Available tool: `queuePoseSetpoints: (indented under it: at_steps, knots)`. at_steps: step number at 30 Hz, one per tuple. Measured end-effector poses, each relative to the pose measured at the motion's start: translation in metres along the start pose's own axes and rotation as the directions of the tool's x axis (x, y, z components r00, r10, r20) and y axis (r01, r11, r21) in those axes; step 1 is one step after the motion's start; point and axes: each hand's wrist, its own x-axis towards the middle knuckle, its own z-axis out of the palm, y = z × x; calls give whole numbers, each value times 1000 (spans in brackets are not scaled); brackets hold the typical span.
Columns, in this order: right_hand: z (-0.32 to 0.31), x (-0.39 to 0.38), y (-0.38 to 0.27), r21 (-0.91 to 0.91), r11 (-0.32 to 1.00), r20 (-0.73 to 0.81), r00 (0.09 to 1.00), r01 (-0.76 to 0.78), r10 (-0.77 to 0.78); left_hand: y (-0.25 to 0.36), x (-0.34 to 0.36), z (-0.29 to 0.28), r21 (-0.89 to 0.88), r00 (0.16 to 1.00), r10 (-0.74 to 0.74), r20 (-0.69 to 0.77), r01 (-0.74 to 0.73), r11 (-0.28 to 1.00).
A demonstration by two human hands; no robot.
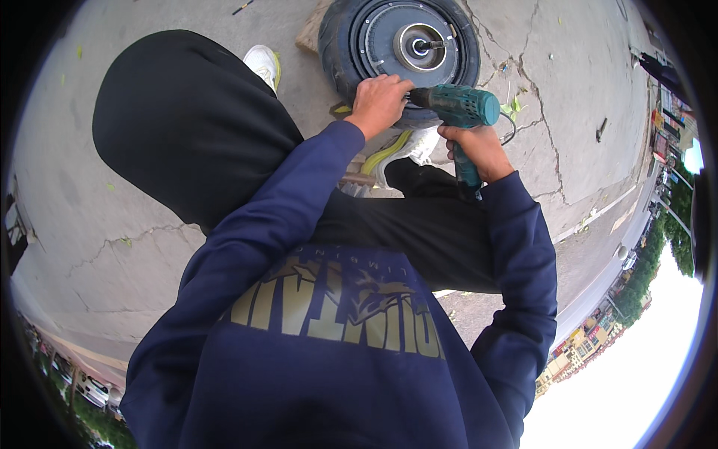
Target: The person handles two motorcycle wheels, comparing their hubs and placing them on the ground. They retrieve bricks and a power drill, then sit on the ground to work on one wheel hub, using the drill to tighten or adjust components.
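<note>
My right hand (482, 153) is wrapped round the handle of a teal power drill (462, 105), which lies level with its black nose pointing left. At that nose is my left hand (380, 103), its fingers curled together over the near edge of the wheel. What they pinch, if anything, is hidden. The wheel (374, 56) has a black tyre and a dark round hub cover with small bolts near its rim. A metal ring (420, 46) surrounds a short axle in its middle. A black cable (511, 129) curves out beside the drill.
My white shoes (263, 66) rest on cracked concrete (550, 135), one close below the wheel. A brownish block (310, 34) sits against the tyre's left side. A small dark object (601, 129) lies to the right, with green leaves (513, 106) nearer the wheel.
</note>
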Motion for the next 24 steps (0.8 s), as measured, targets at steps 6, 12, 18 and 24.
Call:
queuePoseSetpoints:
  at_steps: [6, 12, 18, 24]
  knots:
    - [-6, -5, 5, 60, 997, -24, 999, 45, -43, 2, 3, 2, 34, 999, 2, 32, -4, 999]
    - [-27, -1, 35, 161, 984, -145, 988, 78, -55, 7, 6, 2, 33, 999, -27, 27, 26, 999]
    - [-36, 6, 45, 261, 965, -128, 991, 3, 31, 40, -4, 8, -177, 975, -12, 222, 52, 983]
    - [-36, 13, 47, 266, 963, -158, 987, 38, 5, 70, -11, 40, -559, 922, -7, 386, 240, 794]
